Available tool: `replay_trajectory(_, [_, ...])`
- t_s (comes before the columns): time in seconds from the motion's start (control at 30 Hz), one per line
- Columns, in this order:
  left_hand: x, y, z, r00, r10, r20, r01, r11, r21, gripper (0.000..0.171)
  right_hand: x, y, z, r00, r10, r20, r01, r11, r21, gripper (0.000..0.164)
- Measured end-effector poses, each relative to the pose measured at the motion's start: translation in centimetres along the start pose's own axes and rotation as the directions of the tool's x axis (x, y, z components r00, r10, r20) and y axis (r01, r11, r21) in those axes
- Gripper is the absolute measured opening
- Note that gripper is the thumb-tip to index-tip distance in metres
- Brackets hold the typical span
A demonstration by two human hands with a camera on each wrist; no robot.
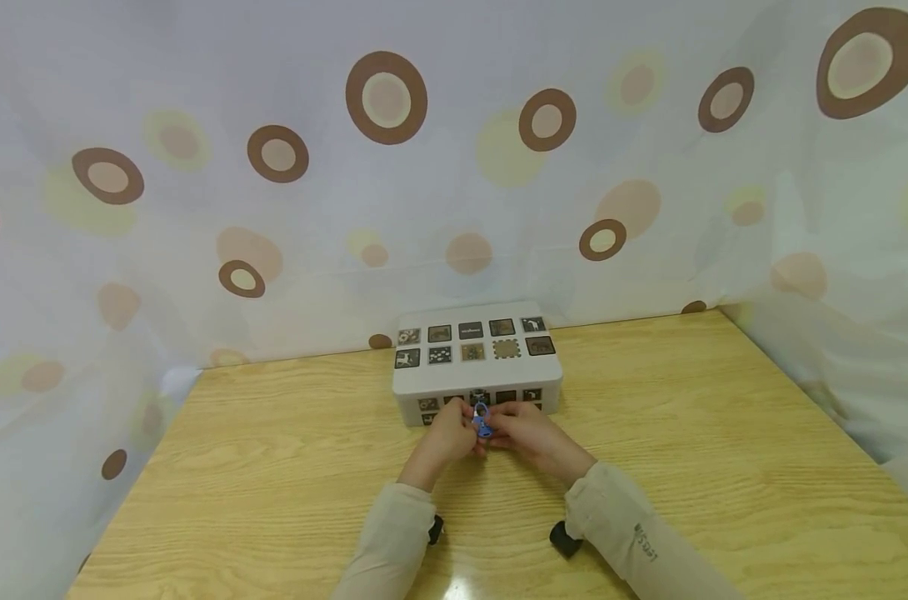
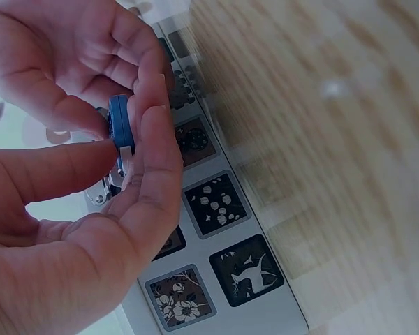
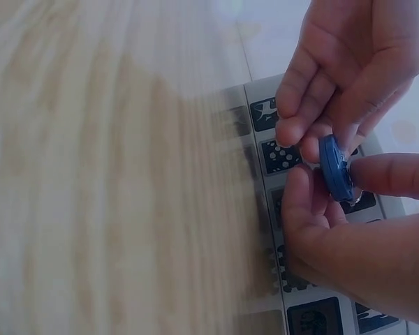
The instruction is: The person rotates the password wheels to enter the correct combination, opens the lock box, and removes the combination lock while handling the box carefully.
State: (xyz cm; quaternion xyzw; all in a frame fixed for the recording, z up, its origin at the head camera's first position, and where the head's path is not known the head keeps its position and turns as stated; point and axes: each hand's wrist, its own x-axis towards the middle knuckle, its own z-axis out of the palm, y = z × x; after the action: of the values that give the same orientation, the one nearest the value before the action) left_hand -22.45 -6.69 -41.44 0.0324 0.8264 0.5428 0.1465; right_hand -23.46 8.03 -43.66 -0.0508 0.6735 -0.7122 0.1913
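I'm seeing a smooth, loop-topped blue padlock (image 1: pixel 484 428); the left hand (image 1: pixel 450 432) and right hand (image 1: pixel 532 432) are pinching it between them, near a rectangular white box (image 1: pixel 476 379).

Over there both of the person's arms lean in across the table (image 1: pixel 274 458), the left forearm (image 1: pixel 390 542) and the right forearm (image 1: pixel 645 533) sleeved almost to the hands and slanting toward each other as they reach for its far edge, well in from both far corners. The left hand (image 1: pixel 454 429) pinches with its thumb (image 2: pixel 63 171) nearly straight against bent fingers, and the right hand (image 1: pixel 525 427) faces it in a pinch too, thumb set opposite curled fingers, the fingertips of the two close together.
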Motion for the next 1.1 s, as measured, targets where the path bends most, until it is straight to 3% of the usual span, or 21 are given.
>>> replay_trajectory(1.1, [-0.15,0.11,0.01,1.0,-0.005,-0.001,0.005,1.0,-0.015,0.017,0.04,-0.11,0.3,0.998,0.04,-0.044,-0.039,0.999,0.026,0.034])
